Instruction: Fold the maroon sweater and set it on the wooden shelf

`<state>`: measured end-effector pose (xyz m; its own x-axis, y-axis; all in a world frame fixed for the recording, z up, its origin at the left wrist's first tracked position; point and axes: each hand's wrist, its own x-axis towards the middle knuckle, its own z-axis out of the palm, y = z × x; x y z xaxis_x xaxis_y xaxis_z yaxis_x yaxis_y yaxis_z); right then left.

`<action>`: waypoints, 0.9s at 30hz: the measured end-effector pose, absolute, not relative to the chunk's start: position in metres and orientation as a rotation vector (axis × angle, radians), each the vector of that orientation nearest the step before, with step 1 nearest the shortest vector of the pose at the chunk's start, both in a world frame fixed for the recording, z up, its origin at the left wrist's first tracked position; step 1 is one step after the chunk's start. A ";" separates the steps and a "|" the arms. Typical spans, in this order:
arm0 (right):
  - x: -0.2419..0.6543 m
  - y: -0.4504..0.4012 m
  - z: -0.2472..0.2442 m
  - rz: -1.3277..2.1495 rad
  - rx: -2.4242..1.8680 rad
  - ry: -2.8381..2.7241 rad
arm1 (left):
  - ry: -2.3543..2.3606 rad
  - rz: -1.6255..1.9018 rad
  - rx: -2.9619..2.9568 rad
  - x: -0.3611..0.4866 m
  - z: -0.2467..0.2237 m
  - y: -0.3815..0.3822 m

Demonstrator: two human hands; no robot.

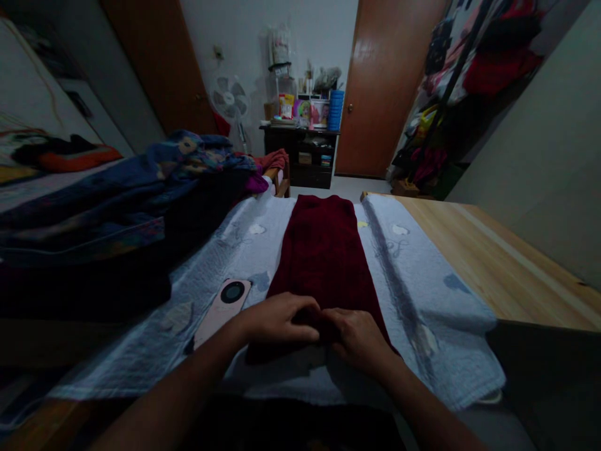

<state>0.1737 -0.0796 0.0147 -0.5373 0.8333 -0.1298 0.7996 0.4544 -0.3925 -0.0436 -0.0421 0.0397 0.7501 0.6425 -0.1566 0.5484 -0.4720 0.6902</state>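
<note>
A dark red garment (326,250) lies as a long, narrow strip across the pale patterned cloth, its near end in front of me. My left hand (282,319) is curled at that near end, thumb below and fingers above, with red fabric between them. Close beside it, my right hand (359,338) pinches the same end, fingertips partly hidden in the fabric. The two hands almost meet. A pink phone (224,310) with a round black camera lies face down to the left of my left hand, partly behind my forearm.
The pale patterned cloth (413,263) covers a wooden surface (507,257) at right. Piled clothes (188,169) rise on the left. Further back stand a white fan (231,97), a black cabinet (300,156) with packages on top, and a brown door (382,94). Clothes hang at right.
</note>
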 end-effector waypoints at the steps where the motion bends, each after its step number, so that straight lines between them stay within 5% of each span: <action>1: 0.175 -0.079 0.016 0.634 -1.468 -2.606 | 0.844 0.208 2.129 -0.046 0.042 -0.030; 5: 0.177 -0.078 0.020 0.635 -1.489 -2.614 | 0.860 0.367 2.224 -0.033 0.036 0.023; 14: 0.174 -0.074 0.037 0.708 -1.534 -2.679 | 0.650 -0.006 2.738 0.034 0.004 0.103; 27: 0.183 -0.059 0.044 0.862 -1.507 -2.676 | 0.436 0.053 2.776 0.062 -0.046 0.126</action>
<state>0.1828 -0.0587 0.0436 -0.5526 0.7794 -0.2953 0.8052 0.4078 -0.4305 0.0616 0.1258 -0.0456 0.9525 0.3042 -0.0142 0.2920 -0.8990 0.3265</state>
